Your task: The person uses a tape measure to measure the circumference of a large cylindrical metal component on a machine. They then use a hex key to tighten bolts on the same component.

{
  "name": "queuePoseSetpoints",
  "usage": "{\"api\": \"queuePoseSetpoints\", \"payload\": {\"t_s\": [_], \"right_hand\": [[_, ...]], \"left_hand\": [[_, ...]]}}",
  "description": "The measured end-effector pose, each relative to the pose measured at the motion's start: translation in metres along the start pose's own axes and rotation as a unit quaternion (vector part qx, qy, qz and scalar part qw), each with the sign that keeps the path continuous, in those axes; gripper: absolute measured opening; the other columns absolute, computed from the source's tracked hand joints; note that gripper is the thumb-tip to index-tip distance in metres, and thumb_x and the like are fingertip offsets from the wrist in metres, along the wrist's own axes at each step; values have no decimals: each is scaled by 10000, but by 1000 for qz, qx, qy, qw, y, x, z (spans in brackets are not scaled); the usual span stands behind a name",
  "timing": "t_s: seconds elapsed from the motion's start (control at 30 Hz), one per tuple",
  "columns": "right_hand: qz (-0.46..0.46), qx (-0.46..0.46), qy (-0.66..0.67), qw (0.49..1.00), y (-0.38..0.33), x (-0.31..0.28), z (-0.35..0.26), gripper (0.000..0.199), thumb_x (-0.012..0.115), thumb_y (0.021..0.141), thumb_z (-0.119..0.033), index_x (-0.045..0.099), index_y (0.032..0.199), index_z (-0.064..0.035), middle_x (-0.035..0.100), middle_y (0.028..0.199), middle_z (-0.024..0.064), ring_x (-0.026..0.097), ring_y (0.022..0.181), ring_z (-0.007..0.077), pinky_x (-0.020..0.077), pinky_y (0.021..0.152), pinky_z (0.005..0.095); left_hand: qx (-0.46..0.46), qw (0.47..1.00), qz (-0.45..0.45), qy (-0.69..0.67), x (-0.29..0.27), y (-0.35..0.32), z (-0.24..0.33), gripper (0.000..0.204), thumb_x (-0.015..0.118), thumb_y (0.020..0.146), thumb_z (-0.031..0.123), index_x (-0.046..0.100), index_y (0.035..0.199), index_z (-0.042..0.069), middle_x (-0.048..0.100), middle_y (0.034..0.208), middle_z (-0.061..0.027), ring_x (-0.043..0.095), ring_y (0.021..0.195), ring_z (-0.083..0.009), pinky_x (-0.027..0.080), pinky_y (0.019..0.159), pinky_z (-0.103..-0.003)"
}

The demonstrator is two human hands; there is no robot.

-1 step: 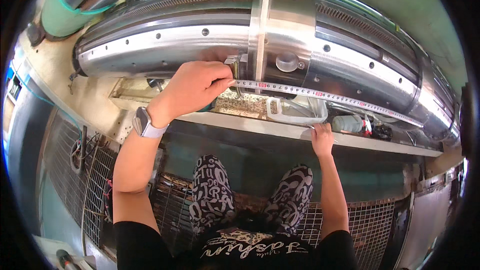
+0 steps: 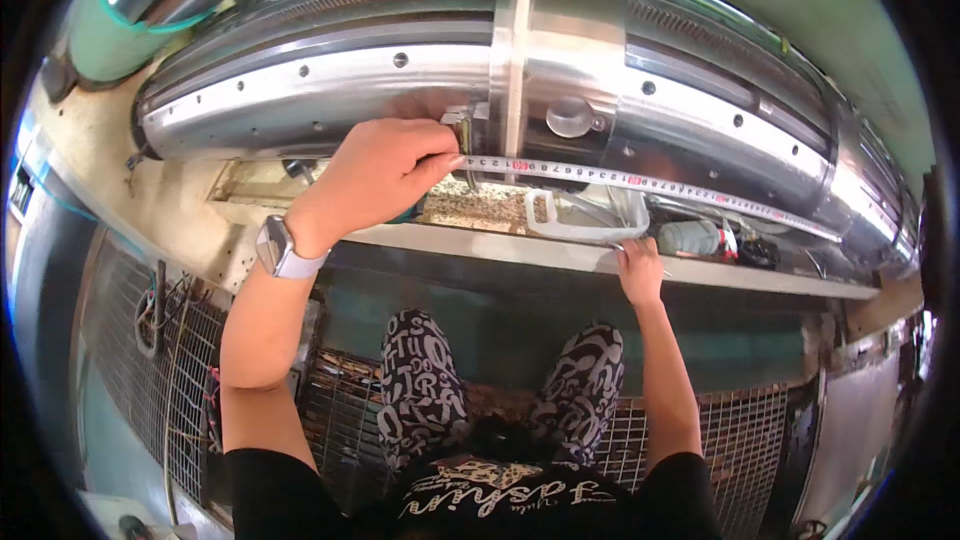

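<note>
1. Background: steel cylinder point(image 2: 570, 30), beyond the left grip point(image 2: 395, 175).
2. Tape point(image 2: 570, 174): pinched between thumb and fingers of the left grip, extending rightward from it along the cylinder.
3. Right grip point(image 2: 640, 268): fingers closed on thin rod point(image 2: 667, 273).
4. Tray point(image 2: 580, 233): just beyond right grip; bottle point(image 2: 688, 238), to its right.

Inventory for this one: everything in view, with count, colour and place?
machine: 1, silver and green, across the top
ledge: 1, cream, below the machine
tape: 1, white, along the machine's lower front
tray: 1, translucent white, on the ledge
bottle: 1, greyish, right of the tray
grating: 2 areas, grey, lower left and right
rod: 1, pale, in right fingers
watch: 1, silver, worn at left
trousers: 1 pair, black and grey, lower centre
shirt: 1, black, bottom
left fingers: 1 set, bare, on tape
right fingers: 1 set, bare, by the tray
</note>
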State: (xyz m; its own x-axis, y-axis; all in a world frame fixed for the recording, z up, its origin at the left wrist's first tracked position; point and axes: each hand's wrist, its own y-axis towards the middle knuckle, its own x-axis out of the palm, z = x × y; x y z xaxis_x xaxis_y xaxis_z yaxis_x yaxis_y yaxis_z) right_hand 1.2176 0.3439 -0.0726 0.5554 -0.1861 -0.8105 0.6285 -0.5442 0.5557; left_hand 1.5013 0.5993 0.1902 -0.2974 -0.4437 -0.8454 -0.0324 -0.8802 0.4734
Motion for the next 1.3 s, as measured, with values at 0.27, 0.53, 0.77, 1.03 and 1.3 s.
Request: {"api": "queuePoseSetpoints", "payload": {"t_s": [0.27,0.53,0.77,1.03,1.3], "right_hand": [[17,17,60,998,10,-23,-16,176,595,771,-66,610,946,-54,548,1004,94,512,910,319,445,786,410],[-48,22,-41,998,65,23,0,121,548,784,-111,638,804,-33,613,843,126,554,886,338,452,812,397],[-148,95,-53,983,105,43,-2,212,490,835,-176,637,848,-24,630,896,195,592,869,374,471,796,453],[-146,61,-43,986,92,11,-6,215,541,829,-237,601,848,-31,628,855,181,600,825,362,480,733,453],[-204,5,-186,961,117,57,23,239,507,811,-193,667,958,-94,648,980,158,622,914,335,486,814,440]], "left_hand": [[4,1000,-4,-27,7,2,0,144,573,824,140,550,809,-1,521,718,-154,495,645,-346,402,586,-371],[-8,999,-30,-18,6,8,3,184,548,844,204,552,781,31,553,716,-147,532,683,-358,405,581,-417],[11,999,8,30,-3,-8,-10,144,569,834,148,548,810,8,531,733,-134,503,632,-331,405,575,-360],[-37,999,14,30,-33,-49,-48,116,574,824,75,514,804,-22,511,805,-140,506,727,-343,425,647,-358],[-43,998,-47,6,-48,-37,-60,97,563,824,66,517,801,-17,490,731,-134,488,656,-306,399,603,-330]]}}
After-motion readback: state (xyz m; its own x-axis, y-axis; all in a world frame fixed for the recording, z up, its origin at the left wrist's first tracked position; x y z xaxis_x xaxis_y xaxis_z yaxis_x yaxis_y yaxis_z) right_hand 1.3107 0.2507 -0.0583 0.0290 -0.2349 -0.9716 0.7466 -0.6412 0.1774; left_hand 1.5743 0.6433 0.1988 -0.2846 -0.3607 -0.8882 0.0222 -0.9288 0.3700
